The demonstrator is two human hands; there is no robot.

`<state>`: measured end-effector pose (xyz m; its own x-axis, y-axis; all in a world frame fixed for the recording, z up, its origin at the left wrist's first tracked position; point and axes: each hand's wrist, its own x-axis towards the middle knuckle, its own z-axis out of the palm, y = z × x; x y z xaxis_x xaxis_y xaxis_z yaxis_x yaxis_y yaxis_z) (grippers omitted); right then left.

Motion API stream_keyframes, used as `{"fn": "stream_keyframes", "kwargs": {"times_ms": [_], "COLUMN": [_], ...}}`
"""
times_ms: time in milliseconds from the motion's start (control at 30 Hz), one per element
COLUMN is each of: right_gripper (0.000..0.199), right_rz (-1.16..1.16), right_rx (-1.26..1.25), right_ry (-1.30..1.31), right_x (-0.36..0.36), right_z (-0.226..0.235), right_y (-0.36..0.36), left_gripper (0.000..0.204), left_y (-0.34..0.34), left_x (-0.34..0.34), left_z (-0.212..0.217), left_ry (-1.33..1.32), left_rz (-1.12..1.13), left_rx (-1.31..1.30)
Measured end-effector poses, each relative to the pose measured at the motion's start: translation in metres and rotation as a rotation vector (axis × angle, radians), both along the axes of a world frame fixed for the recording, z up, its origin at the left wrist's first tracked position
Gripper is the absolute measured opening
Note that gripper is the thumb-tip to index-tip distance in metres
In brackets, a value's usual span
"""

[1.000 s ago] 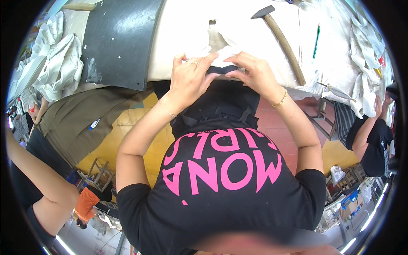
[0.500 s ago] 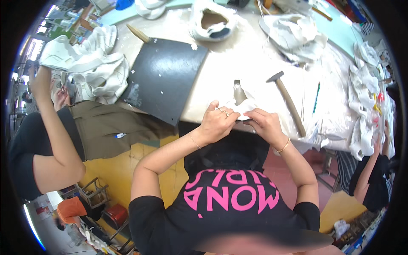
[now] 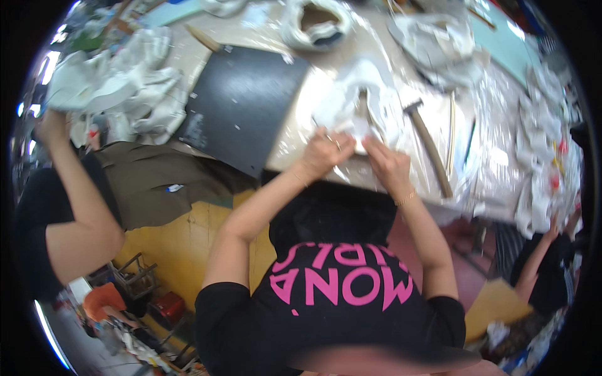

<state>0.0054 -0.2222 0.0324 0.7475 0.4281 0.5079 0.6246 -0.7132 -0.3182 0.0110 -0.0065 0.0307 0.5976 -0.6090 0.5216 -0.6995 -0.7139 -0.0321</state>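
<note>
Pinching the white shoe upper (image 3: 342, 100), left hand (image 3: 326, 153) and right hand (image 3: 390, 164) nearly meet; a hammer (image 3: 430, 149) lies right of the upper.

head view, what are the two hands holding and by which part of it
A white shoe upper: the left hand and right hand both hold it by its near end, toward the person.

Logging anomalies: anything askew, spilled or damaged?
Mildly odd: the black board on the table is speckled white, with pale scuffing near its left corner, against an otherwise plain surface. No spill or clear damage stands out.
</note>
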Motion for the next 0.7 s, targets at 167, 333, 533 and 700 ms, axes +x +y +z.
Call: {"fn": "stream_keyframes", "kwargs": {"times_ms": [167, 333, 533, 700], "right_gripper": [0.037, 0.040, 0.044, 0.046], "right_rz": [-0.008, -0.026, 0.003, -0.005], "right_rx": [-0.121, -0.102, -0.124, -0.111], "right_ry": [0.157, 0.184, 0.247, 0.273], "right_x": [-0.017, -0.017, -0.017, -0.017], "right_z": [0.002, 0.014, 0.012, 0.009], "right_y": [-0.007, -0.001, -0.003, -0.003], "left_gripper": [0.028, 0.026, 0.031, 0.033], "left_y": [0.001, -0.003, 0.000, 0.000], "left_x": [-0.021, -0.025, -0.031, -0.031], "left_z": [-0.003, 0.003, 0.005, 0.007], "left_ry": [0.079, 0.150, 0.249, 0.292], "left_rz": [0.103, 0.138, 0.132, 0.131], "left_rx": [0.019, 0.004, 0.004, 0.030]}}
